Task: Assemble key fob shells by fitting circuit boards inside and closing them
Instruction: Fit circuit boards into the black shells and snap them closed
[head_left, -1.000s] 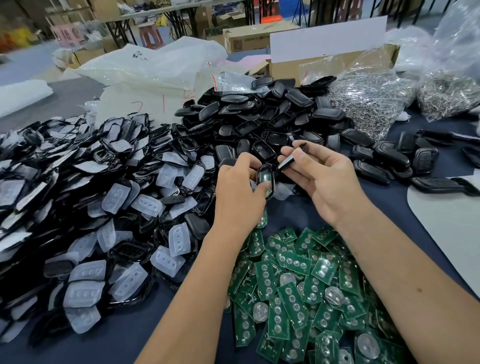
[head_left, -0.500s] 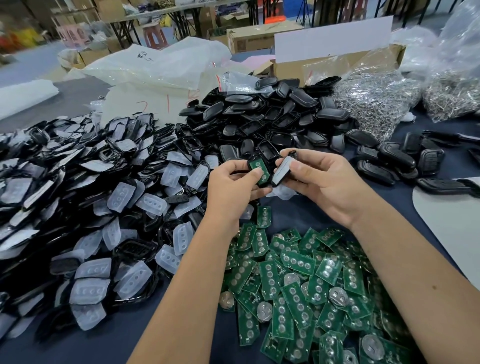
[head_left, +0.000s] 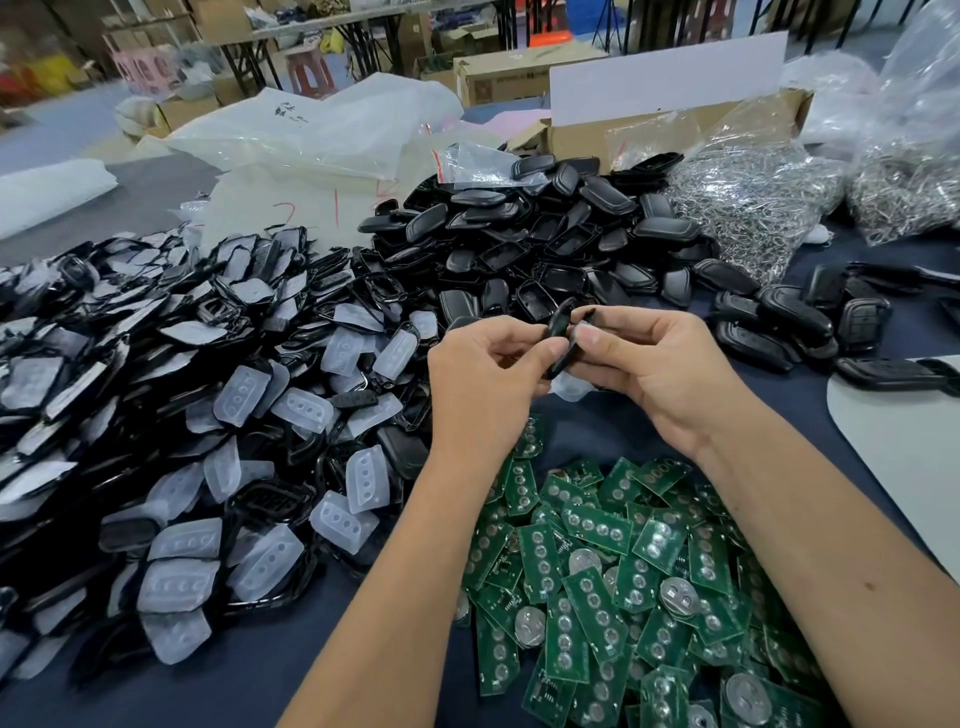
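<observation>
Closing step, judging by the head view: my left hand (head_left: 488, 364) pinches the black shell half (head_left: 558, 332) edge-on, and my right hand (head_left: 660, 364) pinches the mating half (head_left: 576, 340) against it, fingers curled tight. Half a second ago the green board faced the camera in the left half; now it is hidden between the halves, so seating looks done. Spare circuit boards (head_left: 597, 571) lie at six o'clock on the counter (head_left: 260, 675), loose shells (head_left: 545, 239) at twelve.
</observation>
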